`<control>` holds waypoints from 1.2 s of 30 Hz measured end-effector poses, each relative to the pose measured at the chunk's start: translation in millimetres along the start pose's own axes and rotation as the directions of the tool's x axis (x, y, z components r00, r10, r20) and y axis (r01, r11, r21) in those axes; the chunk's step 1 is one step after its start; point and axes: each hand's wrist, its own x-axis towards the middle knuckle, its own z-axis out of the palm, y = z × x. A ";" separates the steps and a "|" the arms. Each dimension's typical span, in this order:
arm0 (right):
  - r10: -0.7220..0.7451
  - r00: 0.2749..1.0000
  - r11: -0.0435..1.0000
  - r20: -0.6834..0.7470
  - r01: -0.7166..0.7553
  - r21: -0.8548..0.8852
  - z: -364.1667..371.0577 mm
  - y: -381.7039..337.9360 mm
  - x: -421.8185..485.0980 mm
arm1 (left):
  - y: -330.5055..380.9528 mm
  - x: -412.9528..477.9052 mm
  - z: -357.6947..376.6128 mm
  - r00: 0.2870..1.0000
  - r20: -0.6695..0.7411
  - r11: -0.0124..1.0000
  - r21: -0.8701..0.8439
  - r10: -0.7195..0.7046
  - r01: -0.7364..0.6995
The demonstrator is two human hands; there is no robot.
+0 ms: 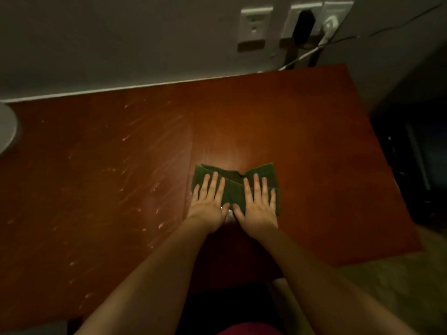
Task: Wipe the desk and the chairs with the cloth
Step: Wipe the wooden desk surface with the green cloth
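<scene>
A dark green cloth (232, 180), folded and a little rumpled, lies flat on the reddish-brown wooden desk (302, 141) near its middle. My left hand (209, 201) presses on the cloth's left half with straight, spread fingers. My right hand (257, 204) presses on the right half the same way. The two thumbs almost meet at the cloth's near edge. Pale streaks and specks mark the desk's left half (135, 151). No chair is in view.
A grey wall runs along the desk's far edge, with a switch plate (255, 25) and sockets with a black plug (303, 22) and white cable above the far right corner. A pale round object (7, 129) sits at the left edge. The desk's right edge drops to a dark floor.
</scene>
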 end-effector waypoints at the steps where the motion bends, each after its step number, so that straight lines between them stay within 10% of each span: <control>1: -0.003 1.000 1.000 0.005 0.003 0.003 8.5 -4.3 -13.8 | -2.4 -12.4 8.3 1.000 0.000 1.000 -0.007 -0.001 0.001; 10: -0.026 0.997 0.999 0.073 0.022 0.047 53.3 -38.9 -116.7 | -15.9 -105.9 68.3 0.999 -0.011 0.999 -0.020 0.038 -0.038; 14: -0.032 0.990 0.954 -0.136 0.071 0.291 39.1 -25.6 -128.3 | -32.4 -128.1 74.5 0.991 -0.094 0.995 -0.022 0.095 -0.097; 19: -0.071 0.990 0.996 -0.123 0.078 0.052 33.7 -16.7 -135.2 | -60.1 -150.2 82.9 0.952 -0.306 0.976 -0.211 -0.013 -0.055; 28: -0.213 0.968 0.975 -0.129 0.220 0.041 21.6 -51.4 -134.2 | -72.7 -176.3 63.4 0.956 -0.280 0.996 0.050 0.088 -0.078; 36: -0.251 0.951 0.928 0.178 0.184 0.325 29.1 -91.4 -131.7 | -127.4 -208.5 67.0 0.978 -0.208 0.985 -0.164 0.014 -0.049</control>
